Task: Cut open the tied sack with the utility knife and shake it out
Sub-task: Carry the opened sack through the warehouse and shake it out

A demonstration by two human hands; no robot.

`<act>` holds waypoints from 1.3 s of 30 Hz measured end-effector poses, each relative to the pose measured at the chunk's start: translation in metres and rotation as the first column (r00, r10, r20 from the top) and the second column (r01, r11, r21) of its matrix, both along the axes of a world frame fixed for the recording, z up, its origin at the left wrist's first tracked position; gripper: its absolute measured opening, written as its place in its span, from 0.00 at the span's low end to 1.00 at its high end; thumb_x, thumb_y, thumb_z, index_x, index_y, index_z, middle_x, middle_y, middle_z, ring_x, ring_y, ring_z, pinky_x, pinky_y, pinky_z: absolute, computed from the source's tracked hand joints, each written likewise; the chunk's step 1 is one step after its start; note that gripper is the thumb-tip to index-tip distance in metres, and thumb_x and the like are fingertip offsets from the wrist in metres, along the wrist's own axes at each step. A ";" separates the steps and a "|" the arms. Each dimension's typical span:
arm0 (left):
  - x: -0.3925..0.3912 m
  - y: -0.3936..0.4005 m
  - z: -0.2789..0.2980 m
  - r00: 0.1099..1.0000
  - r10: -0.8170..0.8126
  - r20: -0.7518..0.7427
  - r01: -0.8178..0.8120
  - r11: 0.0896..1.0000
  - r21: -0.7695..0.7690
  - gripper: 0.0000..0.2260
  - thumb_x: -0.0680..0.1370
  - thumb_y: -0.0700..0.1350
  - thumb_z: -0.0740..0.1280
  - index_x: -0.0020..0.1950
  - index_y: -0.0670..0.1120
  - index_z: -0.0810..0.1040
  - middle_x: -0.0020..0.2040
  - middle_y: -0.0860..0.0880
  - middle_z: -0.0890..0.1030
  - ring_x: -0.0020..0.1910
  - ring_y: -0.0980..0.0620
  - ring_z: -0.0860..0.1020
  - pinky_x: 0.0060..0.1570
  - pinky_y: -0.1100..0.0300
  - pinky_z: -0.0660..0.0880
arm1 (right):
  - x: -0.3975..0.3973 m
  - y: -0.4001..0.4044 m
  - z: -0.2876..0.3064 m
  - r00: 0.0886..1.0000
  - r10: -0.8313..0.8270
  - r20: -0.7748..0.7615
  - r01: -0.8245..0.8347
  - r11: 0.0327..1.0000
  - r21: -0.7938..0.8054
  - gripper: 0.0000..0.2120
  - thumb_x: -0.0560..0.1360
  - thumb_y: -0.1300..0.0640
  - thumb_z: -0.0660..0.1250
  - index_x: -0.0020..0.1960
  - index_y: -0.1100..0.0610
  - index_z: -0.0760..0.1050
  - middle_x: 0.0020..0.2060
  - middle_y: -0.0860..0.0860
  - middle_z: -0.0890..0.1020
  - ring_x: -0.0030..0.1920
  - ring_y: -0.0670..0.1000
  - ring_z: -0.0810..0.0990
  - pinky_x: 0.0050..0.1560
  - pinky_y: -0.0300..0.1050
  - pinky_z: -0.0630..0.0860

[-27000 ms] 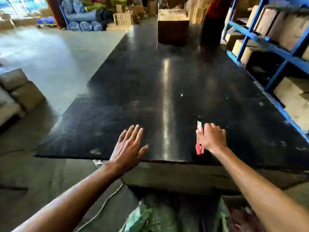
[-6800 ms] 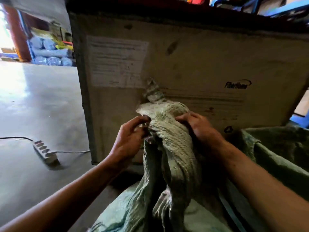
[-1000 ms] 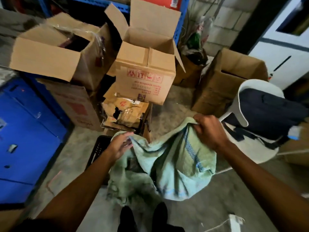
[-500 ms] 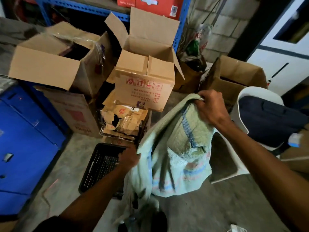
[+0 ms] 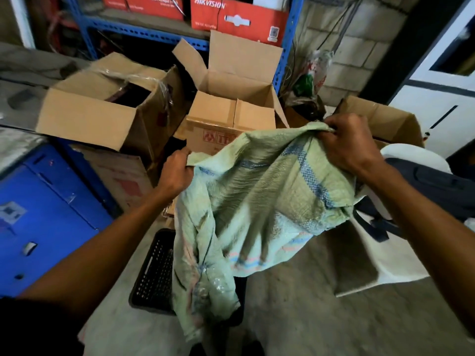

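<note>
- While both hands are gripping it, the sack (image 5: 259,199) — pale green woven cloth with blue and pink stripes — is hanging in the air in front of the person, above the concrete floor (image 5: 308,317).
- The left hand (image 5: 176,173) is closing its fingers tight on a corner of the sack's upper edge, on the left side and a little lower than the other hand.
- The right hand (image 5: 347,142) is clenching a bunched fold of the same edge, higher and further to the right.
- Between the two hands the sack's cloth is stretching across, and below them it is drooping limp, its crumpled lower end hanging down over a black perforated crate (image 5: 154,276) that is sitting on the floor.
- Whether anything is falling out of the sack cannot be told; a bit of clear plastic is showing among the folds near its lower end.
- Behind the sack an open cardboard box (image 5: 231,109) is standing with its flaps up, and a second cardboard box (image 5: 102,109) is lying to its left, tilted, with clear film over its opening.
- A blue metal shelf (image 5: 144,32) is rising at the back, carrying red boxes (image 5: 239,16) printed with white lettering.
- A blue cabinet (image 5: 38,214) is standing at the left edge.
- To the right a white plastic chair (image 5: 385,255) is holding a dark bag (image 5: 437,186) — just beside the right forearm.
- The utility knife is not showing anywhere in the head view.
</note>
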State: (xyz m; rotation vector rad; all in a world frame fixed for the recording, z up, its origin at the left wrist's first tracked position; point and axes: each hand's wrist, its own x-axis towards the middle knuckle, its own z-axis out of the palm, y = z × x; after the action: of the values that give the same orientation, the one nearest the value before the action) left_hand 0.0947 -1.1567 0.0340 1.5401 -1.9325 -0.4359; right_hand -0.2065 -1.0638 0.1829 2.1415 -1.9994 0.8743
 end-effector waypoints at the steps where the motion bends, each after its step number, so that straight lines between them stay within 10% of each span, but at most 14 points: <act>1: 0.004 0.002 -0.008 1.000 -0.016 -0.006 0.016 1.000 0.020 0.13 0.74 0.31 0.61 0.57 0.34 0.75 0.54 0.32 0.80 0.53 0.32 0.77 0.51 0.45 0.74 | 0.003 -0.001 0.000 1.000 0.012 -0.009 -0.012 1.000 0.007 0.07 0.74 0.61 0.65 0.46 0.62 0.82 0.41 0.61 0.85 0.39 0.58 0.81 0.40 0.51 0.77; 8: 0.023 -0.006 -0.022 0.996 -0.014 -0.092 0.030 0.984 0.175 0.12 0.77 0.33 0.62 0.61 0.34 0.72 0.55 0.36 0.77 0.55 0.39 0.76 0.51 0.54 0.69 | 0.021 -0.007 0.005 1.000 0.015 -0.027 -0.013 0.996 0.083 0.08 0.74 0.60 0.67 0.46 0.63 0.82 0.42 0.62 0.84 0.38 0.58 0.79 0.38 0.46 0.70; 11: 0.015 0.000 -0.014 0.961 -0.259 0.097 0.206 0.906 0.370 0.31 0.71 0.35 0.71 0.71 0.36 0.63 0.68 0.36 0.70 0.66 0.39 0.70 0.61 0.53 0.68 | 0.032 -0.003 0.000 1.000 0.011 -0.026 -0.005 0.980 0.197 0.07 0.74 0.60 0.67 0.49 0.61 0.81 0.43 0.57 0.83 0.40 0.53 0.78 0.41 0.46 0.72; 15: -0.023 0.044 0.015 0.851 -0.517 -0.094 0.516 0.787 0.340 0.54 0.63 0.49 0.79 0.78 0.54 0.44 0.79 0.49 0.51 0.76 0.49 0.50 0.74 0.49 0.52 | 0.063 -0.008 -0.037 0.999 -0.045 0.028 0.031 0.929 0.369 0.10 0.72 0.60 0.68 0.53 0.61 0.81 0.53 0.59 0.83 0.52 0.58 0.80 0.53 0.48 0.75; 20: -0.041 0.112 0.009 0.809 -0.585 -0.059 0.586 0.792 0.172 0.45 0.69 0.60 0.69 0.78 0.55 0.46 0.80 0.50 0.46 0.76 0.55 0.45 0.75 0.52 0.44 | 0.078 -0.005 -0.071 0.914 -0.276 0.297 0.094 0.857 0.506 0.11 0.74 0.63 0.64 0.52 0.66 0.79 0.42 0.54 0.76 0.42 0.51 0.73 0.34 0.37 0.66; 25: -0.039 0.138 -0.006 0.758 -0.649 0.058 0.623 0.748 0.228 0.38 0.73 0.54 0.70 0.77 0.56 0.53 0.78 0.51 0.56 0.76 0.54 0.54 0.71 0.60 0.56 | 0.070 -0.003 -0.099 0.775 -0.505 0.380 0.107 0.697 0.709 0.06 0.71 0.62 0.64 0.38 0.63 0.76 0.36 0.60 0.77 0.28 0.54 0.73 0.25 0.39 0.67; 28: -0.037 0.136 -0.005 0.765 -0.591 0.257 0.630 0.769 -0.109 0.20 0.73 0.44 0.72 0.65 0.44 0.77 0.63 0.41 0.78 0.61 0.42 0.76 0.57 0.46 0.77 | 0.069 0.000 -0.099 0.650 -0.566 0.506 0.027 0.683 0.730 0.08 0.73 0.62 0.65 0.36 0.61 0.74 0.32 0.57 0.77 0.28 0.51 0.73 0.26 0.42 0.69; 33: -0.029 0.116 0.033 0.892 -0.384 -0.238 0.301 0.899 -0.319 0.10 0.77 0.39 0.64 0.52 0.39 0.84 0.45 0.43 0.86 0.41 0.46 0.83 0.44 0.56 0.79 | 0.074 0.002 -0.101 0.530 -0.533 0.659 -0.086 0.740 0.667 0.04 0.69 0.62 0.70 0.39 0.63 0.80 0.35 0.60 0.82 0.28 0.52 0.75 0.29 0.42 0.72; 37: -0.026 0.095 0.071 0.888 -0.211 -0.408 0.080 0.946 -0.314 0.08 0.76 0.34 0.64 0.46 0.39 0.84 0.38 0.47 0.82 0.34 0.62 0.77 0.35 0.70 0.73 | 0.091 0.012 -0.124 0.255 -0.421 0.870 -0.279 0.830 0.483 0.17 0.74 0.46 0.65 0.47 0.60 0.78 0.37 0.55 0.82 0.32 0.47 0.78 0.34 0.38 0.74; 39: -0.024 0.087 0.082 0.907 -0.160 -0.388 0.020 0.940 -0.341 0.08 0.76 0.35 0.64 0.43 0.38 0.83 0.37 0.50 0.80 0.34 0.67 0.75 0.35 0.75 0.69 | 0.105 0.027 -0.140 0.359 -0.335 0.871 -0.304 0.841 0.449 0.21 0.74 0.42 0.63 0.55 0.59 0.78 0.45 0.53 0.83 0.42 0.47 0.80 0.41 0.35 0.75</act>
State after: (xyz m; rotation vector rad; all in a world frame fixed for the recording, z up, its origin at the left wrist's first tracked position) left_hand 0.0708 -1.0695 0.1164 1.0456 -1.6478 -0.4123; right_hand -0.1010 -1.0369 0.0430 1.9409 -3.1088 2.1780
